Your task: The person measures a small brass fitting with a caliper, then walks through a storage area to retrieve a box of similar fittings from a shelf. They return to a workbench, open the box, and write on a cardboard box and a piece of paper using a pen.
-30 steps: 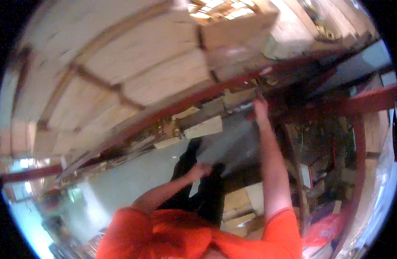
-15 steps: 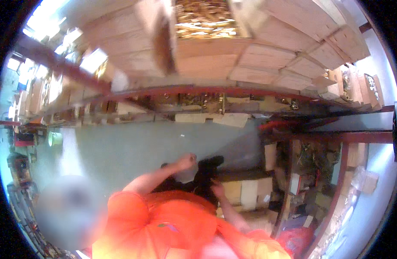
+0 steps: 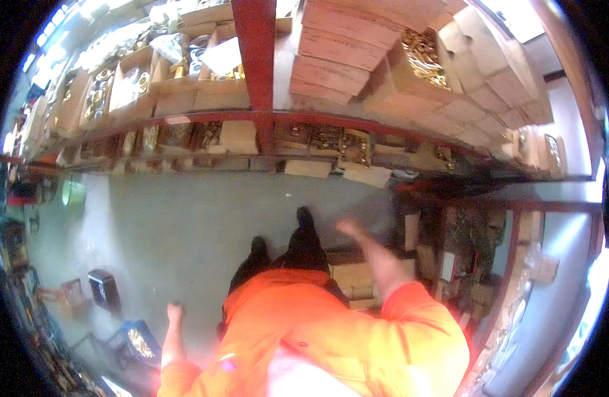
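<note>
My left hand (image 3: 176, 309) hangs low at my left side, its fingers curled in and nothing seen in them. My right hand (image 3: 347, 226) reaches forward past my right leg, over the floor and apart from the shelves. Motion smears its fingers, so I cannot make out their pose, and no held thing shows. Nearest to it are cardboard boxes (image 3: 352, 281) low on my right. Ahead stands a red metal shelf rack (image 3: 185, 119). An open carton of brass-coloured parts (image 3: 423, 58) sits among stacked cartons (image 3: 337, 56) on it.
Open boxes of shiny fittings (image 3: 129, 79) line the shelf at the left, beyond a red upright post (image 3: 255, 59). On the grey floor (image 3: 165, 225) are a pale green bucket (image 3: 73, 192), a dark bin (image 3: 104, 291) and a blue container of metal parts (image 3: 139, 341).
My left hand has swung from before my body to my left side. My right hand has moved forward. The shelf and its open carton have shifted rightward in view.
</note>
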A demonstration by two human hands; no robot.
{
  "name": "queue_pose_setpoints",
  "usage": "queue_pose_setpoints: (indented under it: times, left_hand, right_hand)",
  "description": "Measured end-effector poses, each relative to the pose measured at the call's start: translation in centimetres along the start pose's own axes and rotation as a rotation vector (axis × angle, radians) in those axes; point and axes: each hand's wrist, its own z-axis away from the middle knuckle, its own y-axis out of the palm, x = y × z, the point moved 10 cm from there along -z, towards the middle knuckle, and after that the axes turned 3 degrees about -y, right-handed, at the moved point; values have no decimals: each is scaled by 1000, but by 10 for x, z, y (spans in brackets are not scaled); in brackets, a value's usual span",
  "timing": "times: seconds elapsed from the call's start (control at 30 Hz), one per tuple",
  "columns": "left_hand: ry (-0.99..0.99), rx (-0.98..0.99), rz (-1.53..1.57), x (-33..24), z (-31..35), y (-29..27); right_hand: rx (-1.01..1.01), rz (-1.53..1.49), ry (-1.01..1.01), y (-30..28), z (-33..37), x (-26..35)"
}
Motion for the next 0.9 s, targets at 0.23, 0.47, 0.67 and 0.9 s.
queue_pose_setpoints:
  times: [0.23,0.47,0.67,0.9]
  left_hand:
    - [-172,130,109,-44,179,76]
    - [286,163,10,-334,305,95]
    - [-43,96,596,-261,324,153]
    - [-267,-32,634,-178,332,132]
  right_hand:
    - [-46,636,-207,-96,-112,-27]
    - [124,719,-124,-129,-168,-36]
    - [159,820,-184,-132,-173,-30]
    - [168,830,-222,-106,-159,6]
